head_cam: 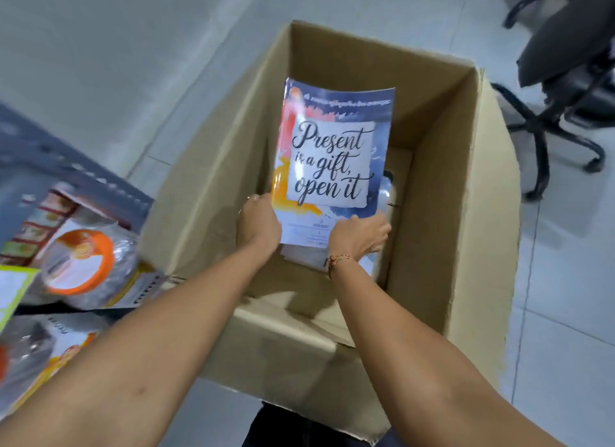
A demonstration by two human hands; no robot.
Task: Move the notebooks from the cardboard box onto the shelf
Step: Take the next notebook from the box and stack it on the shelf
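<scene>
Both hands reach into the open cardboard box (459,187): the left hand (258,225) grips the near-left corner and the right hand (359,235) the near-right corner of a notebook (331,162) titled "Present is a gift, open it". Its long axis runs away from the person, far edge tilted up. More notebooks appear to lie beneath it. The shelf (66,167), stocked with packaged goods, stands to the left, nearer the left arm.

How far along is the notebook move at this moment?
Done: the shelf at left already carries items, though blur hides whether they are notebooks. In hand: the left hand and right hand grip a stack of notebooks inside the cardboard box. Left: carrying this stack to the shelf; another item shows beside it in the box.
</scene>
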